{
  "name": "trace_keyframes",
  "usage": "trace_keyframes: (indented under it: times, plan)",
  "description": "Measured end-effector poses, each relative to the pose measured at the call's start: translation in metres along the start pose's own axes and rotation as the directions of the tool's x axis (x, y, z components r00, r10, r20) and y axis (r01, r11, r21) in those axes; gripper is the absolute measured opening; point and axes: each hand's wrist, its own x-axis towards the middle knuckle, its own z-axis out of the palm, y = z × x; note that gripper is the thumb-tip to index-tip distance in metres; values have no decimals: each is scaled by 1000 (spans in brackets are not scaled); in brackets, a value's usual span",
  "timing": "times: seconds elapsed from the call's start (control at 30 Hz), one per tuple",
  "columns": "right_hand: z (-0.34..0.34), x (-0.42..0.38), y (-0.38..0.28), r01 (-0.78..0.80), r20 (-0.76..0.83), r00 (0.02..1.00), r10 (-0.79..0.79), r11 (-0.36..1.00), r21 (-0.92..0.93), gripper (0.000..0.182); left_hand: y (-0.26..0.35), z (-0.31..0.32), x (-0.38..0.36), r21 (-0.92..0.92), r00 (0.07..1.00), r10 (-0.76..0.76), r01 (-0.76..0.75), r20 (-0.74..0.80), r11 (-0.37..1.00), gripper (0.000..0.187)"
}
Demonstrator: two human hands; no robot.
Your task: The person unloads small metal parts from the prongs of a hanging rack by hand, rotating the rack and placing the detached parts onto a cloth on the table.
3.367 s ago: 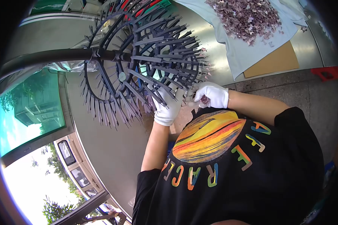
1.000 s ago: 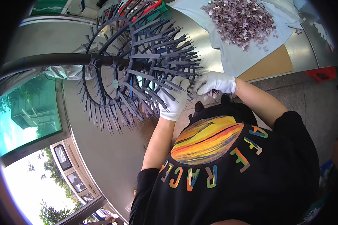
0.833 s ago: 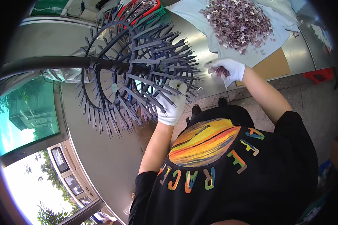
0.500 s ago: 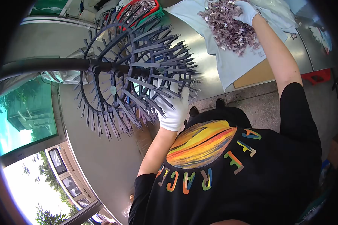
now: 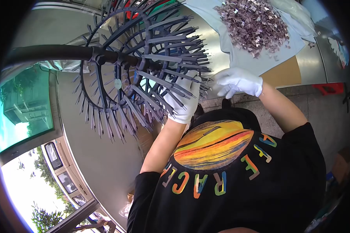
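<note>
Both of my hands wear white gloves. My left hand [image 5: 184,99] is among the lower right prongs of a dark round rack [image 5: 146,58], its fingers partly hidden behind them. Close to the rack's right edge is my right hand [image 5: 239,82], fingers bent towards small metal clips [image 5: 208,83] at the prong tips; whether it pinches one is too small to tell. A heap of small brownish-purple metal pieces [image 5: 254,27] lies on a pale blue cloth [image 5: 245,64] beyond my right hand.
The cloth lies on a metal table [image 5: 212,42] with cardboard [image 5: 282,73] at its near edge. A thick dark bar [image 5: 50,55] supports the rack from the left. A red stool [image 5: 328,88] stands under the table at right. Windows are on the left.
My right hand has left the heap of metal pieces and come down and left to the rack's edge. The rack appears slightly shifted in view, with my left hand still among its prongs.
</note>
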Motion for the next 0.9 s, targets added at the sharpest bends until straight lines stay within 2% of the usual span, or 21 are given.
trace_keyframes:
  times: [0.1,0.17,0.23,0.33,0.37,0.4,0.43,0.47,0.53,0.57,0.67,0.7,0.73,0.8,0.83,0.87,0.9]
  plan:
    - [15,18,19,106,51,990,-131,934,341,41,5,-2,3,-16,991,-80,82,106,997,16]
    - [21,22,17,125,67,986,-155,935,333,42,12,-7,7,-73,964,-183,200,194,977,18]
    - [22,32,22,120,49,988,-144,933,338,45,11,-7,7,-58,953,-202,220,225,974,19]
    - [18,34,17,93,-13,996,-92,986,142,42,2,-1,3,-90,959,-190,213,208,973,21]
    - [19,34,14,98,-75,993,-95,995,32,34,2,0,3,-101,964,-178,200,197,975,21]
    - [16,35,12,227,-95,963,-253,949,-220,28,2,0,3,-111,968,-169,192,186,975,21]
    - [12,39,11,329,-71,912,-404,824,-461,23,2,-2,5,-163,943,-226,270,244,949,22]
    - [11,42,11,397,-3,845,-534,632,-666,18,6,-3,7,-159,937,-259,300,236,941,22]
    - [8,49,18,516,54,627,-777,362,-776,17,13,-2,11,-153,919,-331,366,212,918,23]
    - [6,52,21,542,107,492,-864,208,-814,17,8,4,10,-94,968,-232,240,97,966,22]
    - [-3,49,32,571,-80,606,-791,503,-649,20,7,7,9,-28,989,-141,143,54,989,23]
    - [-9,47,35,558,-131,656,-744,594,-580,20,12,6,17,-128,984,-175,179,41,975,22]
    - [-17,44,33,475,-276,711,-647,731,-489,21,22,-1,23,-161,929,-326,353,173,921,20]
    - [-33,36,8,294,-514,764,-389,920,-260,25,12,31,25,-159,977,-193,177,-90,971,15]
    - [-56,40,-6,216,-603,745,-284,959,-185,33,6,42,27,-197,959,-282,272,-28,942,20]
    - [-102,52,-10,351,-558,773,-300,936,-18,37,16,31,36,-64,934,-322,335,154,940,23]
    - [-133,57,-25,474,-561,753,-344,875,98,44,23,27,43,-138,954,-290,298,75,945,24]
